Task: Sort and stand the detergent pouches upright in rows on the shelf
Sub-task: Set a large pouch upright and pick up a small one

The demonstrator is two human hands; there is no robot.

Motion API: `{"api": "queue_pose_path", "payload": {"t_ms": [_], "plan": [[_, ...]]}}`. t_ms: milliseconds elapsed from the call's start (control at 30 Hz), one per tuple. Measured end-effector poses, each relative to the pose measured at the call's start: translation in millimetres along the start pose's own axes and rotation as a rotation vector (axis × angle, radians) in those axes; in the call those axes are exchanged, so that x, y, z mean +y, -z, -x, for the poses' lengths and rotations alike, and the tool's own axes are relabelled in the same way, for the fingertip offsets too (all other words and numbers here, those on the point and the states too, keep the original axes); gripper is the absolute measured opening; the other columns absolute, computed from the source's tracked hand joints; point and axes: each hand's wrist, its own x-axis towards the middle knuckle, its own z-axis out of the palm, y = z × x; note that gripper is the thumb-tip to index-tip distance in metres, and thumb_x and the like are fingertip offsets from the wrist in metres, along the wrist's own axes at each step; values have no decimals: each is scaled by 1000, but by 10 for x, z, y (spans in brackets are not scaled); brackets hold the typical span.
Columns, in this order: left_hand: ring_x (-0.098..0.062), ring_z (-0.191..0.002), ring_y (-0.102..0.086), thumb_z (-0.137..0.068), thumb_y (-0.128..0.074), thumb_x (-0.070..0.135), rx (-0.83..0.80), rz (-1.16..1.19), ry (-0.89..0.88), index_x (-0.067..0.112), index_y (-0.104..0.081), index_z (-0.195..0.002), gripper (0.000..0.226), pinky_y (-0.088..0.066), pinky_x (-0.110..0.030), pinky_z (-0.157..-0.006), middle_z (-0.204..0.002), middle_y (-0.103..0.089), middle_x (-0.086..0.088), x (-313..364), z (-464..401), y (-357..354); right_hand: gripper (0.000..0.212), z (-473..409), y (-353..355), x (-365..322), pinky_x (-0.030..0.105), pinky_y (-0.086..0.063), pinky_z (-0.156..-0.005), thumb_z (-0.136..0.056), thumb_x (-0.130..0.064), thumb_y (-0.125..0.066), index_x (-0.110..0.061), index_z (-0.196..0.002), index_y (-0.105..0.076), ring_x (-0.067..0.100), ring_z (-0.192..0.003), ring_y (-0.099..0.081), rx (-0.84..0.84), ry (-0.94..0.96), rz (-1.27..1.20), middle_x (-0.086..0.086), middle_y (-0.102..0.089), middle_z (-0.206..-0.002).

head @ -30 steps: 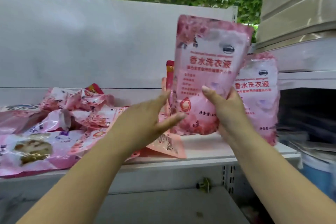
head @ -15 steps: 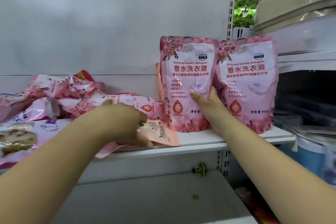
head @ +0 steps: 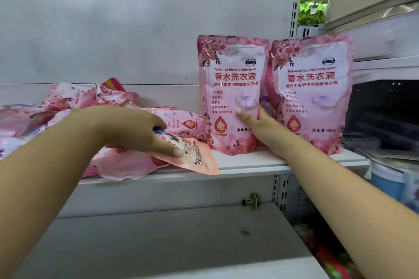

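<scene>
The right hand (head: pixel 260 129), at centre right of the frame, holds the left upright pouch (head: pixel 231 95) by its lower right edge, thumb across the front panel and the other fingers hidden behind. A second earlier this pouch was in the air, tilted, above the shelf (head: pixel 260 163); it now stands on its base, just beside the right upright pouch (head: pixel 314 95), the two side edges close to touching. A further pouch appears to stand behind them (only a pink sliver shows in the gap). The left hand (head: pixel 140 131), at centre left, was open and empty beside the raised pouch; it has since dropped onto the flat peach pouch (head: pixel 192 156), which overhangs the shelf's front edge, thumb pressed on top — the fingers beneath cannot be seen. Behind it, at left of frame, the loose pouch pile (head: pixel 74 102) remains unsorted. Judgement: one placement is essentially complete, the front row has two members, and the peach pouch is the likely next pick — most of the task remains.
</scene>
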Motion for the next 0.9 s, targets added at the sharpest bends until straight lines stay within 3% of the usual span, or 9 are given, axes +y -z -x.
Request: {"api": "queue_pose_path", "payload": {"t_ms": [100, 167, 267, 367, 500, 600, 700, 833, 900], "plan": [[-15, -92, -55, -35, -27, 95, 150, 38, -40, 27, -52, -123, 114, -45, -27, -77, -113, -58, 7, -46, 28, -44, 61, 2, -4, -46, 33, -26, -109, -89, -51, -45, -28, -143, -26, 13, -120, -43, 50, 0, 62, -7, -47, -131], [-16, -92, -57, -34, -23, 97, 281, 54, -53, 24, -57, -116, 115, -45, -29, -78, -110, -62, 4, -65, 78, -111, 64, 18, -25, -46, 35, -24, -110, -89, -52, -43, -24, -144, -25, 21, -130, -39, 109, -23, 90, -2, -43, -140], [-13, -92, -49, -45, -41, 79, 546, 166, -38, 23, -56, -121, 96, -41, -29, -76, -109, -61, 4, -43, 206, -262, 68, 78, -94, 28, 37, -28, -108, -88, -55, -44, -19, -143, -28, 25, -131, -39, 180, -48, 206, 1, -41, -144], [-20, -98, -50, -48, -51, 76, 810, 379, -17, 18, -57, -124, 96, -43, -37, -86, -106, -62, -2, -35, 300, -418, 72, 284, -137, -13, 35, -33, -106, -84, -61, -41, -15, -139, -36, 21, -128, -41, 292, 45, 369, 3, -44, -140], [-25, -98, -53, -57, -52, 80, 1072, 606, 15, 18, -57, -122, 89, -45, -42, -87, -97, -51, 7, 59, 316, -521, 48, 817, -410, -212, 11, -41, -81, -78, -64, -36, -28, -91, -65, -7, -88, -56, 309, 201, -171, -13, -65, -100], [-16, -101, -47, -59, -50, 75, 1205, 763, -2, 20, -53, -123, 84, -41, -35, -88, -102, -45, 9, 340, 295, -524, 47, 1014, -729, -340, 17, -46, -92, -64, -76, -51, -39, -84, -71, -4, -97, -62, 8, 234, -534, -16, -70, -100], [-7, -101, -36, -64, -48, 71, 1199, 771, -117, 19, -47, -124, 79, -31, -25, -89, -105, -42, 9, 724, 238, -581, 49, 949, -732, -466, 28, -52, -90, -66, -57, -56, -23, -101, -65, 15, -101, -65, 7, 246, -855, 1, -70, -105], [-23, -130, -32, -69, -29, 77, 883, 806, -223, 29, -20, -140, 86, -35, -47, -105, -140, -33, -3, 1063, 143, -689, 23, 826, -433, -561, 24, -57, -56, -89, -35, -48, -15, -88, -59, 14, -63, -70, 180, 186, -974, 6, -73, -77], [-18, -132, -32, -71, -29, 79, 816, 872, -267, 31, -19, -141, 86, -34, -45, -107, -143, -31, 0, 1083, 88, -658, 30, 720, -304, -520, 30, -58, -61, -83, -38, -55, -12, -96, -60, 21, -74, -72, 214, 175, -885, 10, -74, -85]]}}
